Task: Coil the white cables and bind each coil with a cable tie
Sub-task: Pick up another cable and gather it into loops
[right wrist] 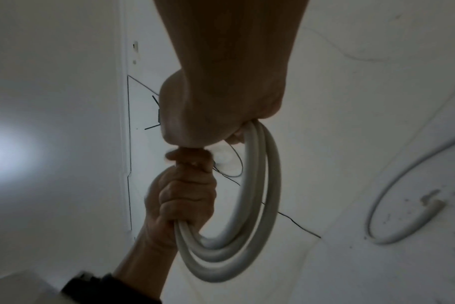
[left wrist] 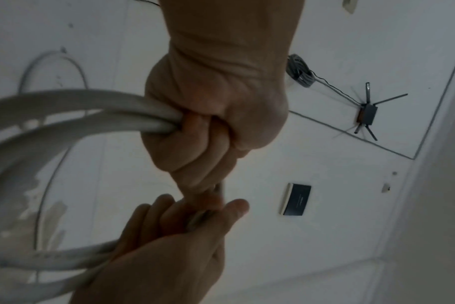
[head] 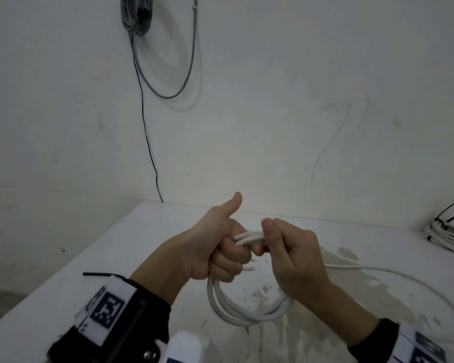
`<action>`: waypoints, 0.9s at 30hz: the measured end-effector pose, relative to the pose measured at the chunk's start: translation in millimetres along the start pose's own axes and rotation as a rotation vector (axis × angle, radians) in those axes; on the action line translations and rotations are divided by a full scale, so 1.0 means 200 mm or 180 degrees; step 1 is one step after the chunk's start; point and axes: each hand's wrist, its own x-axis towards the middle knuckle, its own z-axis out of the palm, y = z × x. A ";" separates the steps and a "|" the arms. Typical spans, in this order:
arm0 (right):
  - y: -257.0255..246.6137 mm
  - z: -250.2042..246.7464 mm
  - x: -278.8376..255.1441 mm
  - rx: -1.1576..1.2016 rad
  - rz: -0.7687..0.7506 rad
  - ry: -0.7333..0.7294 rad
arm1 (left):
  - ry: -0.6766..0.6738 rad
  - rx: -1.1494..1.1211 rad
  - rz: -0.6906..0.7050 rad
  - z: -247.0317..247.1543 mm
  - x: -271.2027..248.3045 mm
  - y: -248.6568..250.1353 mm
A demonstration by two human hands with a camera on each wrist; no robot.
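Observation:
A white cable coil (head: 244, 307) of several loops hangs above the white table (head: 147, 244). My left hand (head: 220, 247) grips the top of the coil in a fist, thumb stuck up. Close to its right, my right hand (head: 281, 247) also grips the loops. Between the two fists a short stretch of the bundle (head: 248, 237) shows. In the left wrist view the coil (left wrist: 65, 111) runs into the left hand (left wrist: 208, 131), with the right hand (left wrist: 174, 236) below. The right wrist view shows the coil (right wrist: 249, 205) hanging between right hand (right wrist: 216, 115) and left hand (right wrist: 185, 195).
A loose white cable (head: 393, 276) trails across the table to the right. A finished coil with black ties (head: 448, 234) lies at the far right edge. One black cable tie (head: 100, 274) lies near my left wrist. Grey and black cables (head: 165, 61) hang on the wall behind.

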 end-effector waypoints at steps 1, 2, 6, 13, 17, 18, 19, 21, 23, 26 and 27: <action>0.00 -0.01 -0.01 0.0010 -0.0027 -0.0031 | 0.0057 0.0077 -0.0041 0.00 0.00 0.01; 0.00 -0.02 -0.01 -0.0002 0.0018 -0.0132 | 0.0104 0.0161 -0.0082 0.00 -0.01 0.02; -0.04 -0.05 0.00 0.0111 0.0404 -0.0980 | 0.0237 0.0478 -0.0196 0.00 -0.02 0.04; -0.06 0.00 0.01 0.0679 0.0157 -0.0460 | 0.0737 0.0392 0.0034 0.01 -0.05 0.04; -0.09 0.00 0.02 0.0930 0.0245 -0.0423 | 0.0899 0.0161 0.0280 0.04 -0.06 0.03; -0.09 0.00 0.03 0.0995 0.0316 -0.0417 | 0.0908 0.0089 0.0324 0.03 -0.05 0.03; -0.10 0.00 0.03 0.1042 0.0418 -0.0414 | 0.0893 0.0005 0.0378 0.03 -0.05 0.03; -0.10 -0.02 0.05 0.1136 0.0697 -0.0368 | 0.0778 -0.0063 0.0522 0.02 -0.07 0.04; -0.12 -0.03 0.07 0.1220 0.0929 -0.0230 | 0.0696 0.0205 0.0629 0.01 -0.10 0.04; -0.12 -0.04 0.09 0.1115 0.1183 -0.0018 | 0.1008 0.1140 0.0905 -0.03 -0.14 0.01; -0.12 -0.03 0.09 0.1066 0.1269 0.0034 | 0.1136 0.1449 0.1075 -0.02 -0.16 -0.02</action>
